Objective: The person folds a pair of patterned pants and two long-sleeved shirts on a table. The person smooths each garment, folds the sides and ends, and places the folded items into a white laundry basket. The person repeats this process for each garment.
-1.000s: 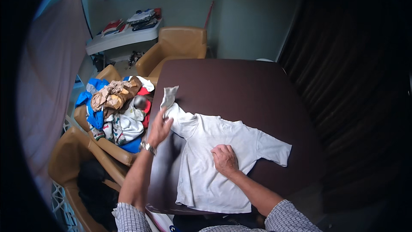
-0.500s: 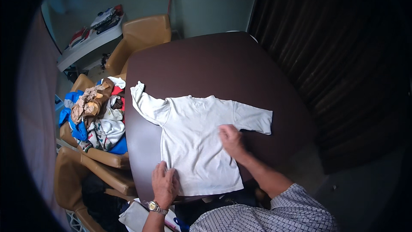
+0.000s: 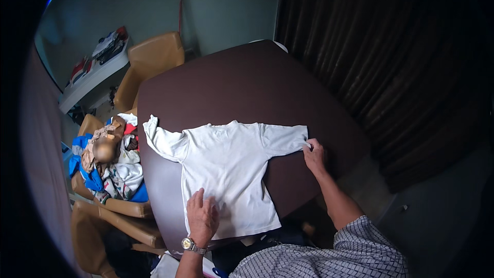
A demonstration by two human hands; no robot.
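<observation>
A white long-sleeved shirt (image 3: 226, 164) lies spread on the dark brown table, its neckline toward the far side and its hem along the near edge. The sleeve on the left bends up and away, its cuff bunched; the one on the right reaches out fairly flat. At that right cuff, my right hand (image 3: 315, 155) pinches the lower corner between thumb and fingers. My left hand (image 3: 202, 215), a watch on its wrist, is over the lower left of the shirt with fingers stretched out, holding nothing.
The table (image 3: 221, 85) extends beyond the shirt. A pile of mixed clothes (image 3: 123, 167) fills a tan chair at the left; another tan chair (image 3: 154, 62) stands at the far left corner. Folded clothes lie on a white shelf (image 3: 95, 80). A dark curtain (image 3: 360, 62) hangs at the right.
My right hand has moved from the shirt's body out to the right cuff and grips it. My left hand has shifted slightly from the side edge onto the shirt. The view has turned a little.
</observation>
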